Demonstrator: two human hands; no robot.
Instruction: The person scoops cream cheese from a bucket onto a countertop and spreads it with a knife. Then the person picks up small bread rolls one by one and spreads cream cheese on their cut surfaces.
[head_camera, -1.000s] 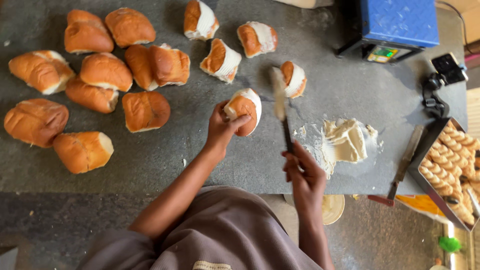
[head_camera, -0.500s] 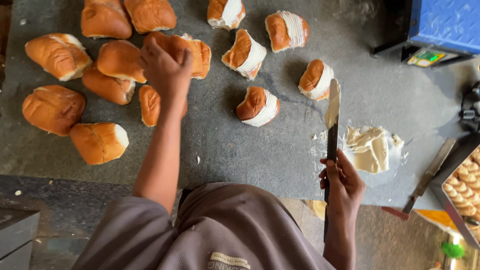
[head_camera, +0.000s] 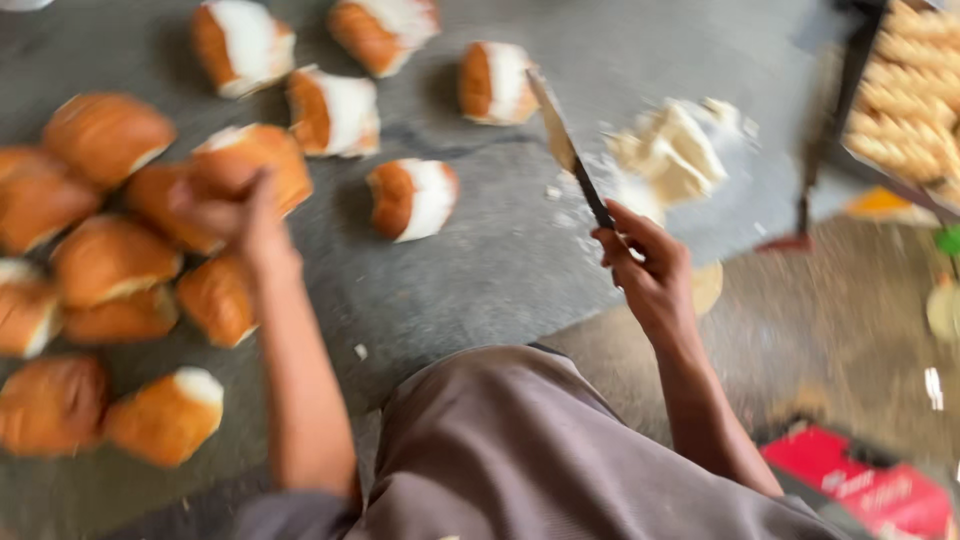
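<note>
The left hand (head_camera: 225, 200) has moved from the cream-filled bun (head_camera: 412, 198) over to the pile of plain buns (head_camera: 110, 260), and its grip is now closed on one bun (head_camera: 250, 160), so a new one is picked. The right hand (head_camera: 645, 265) still holds the knife (head_camera: 565, 150), blade up, near the cream lump (head_camera: 670, 155) on the grey worktop (head_camera: 500, 270).

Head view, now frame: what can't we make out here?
- Left hand: motion blur; it is on a bun, but the finger grip is unreadable.
- Buns at the left edge: cut off by the frame.
- Tray, top right: cropped and blurred; its contents are unclear.
- Knife handle: hidden inside the right hand.
- Pale lump by the blade: too blurred to identify.
</note>
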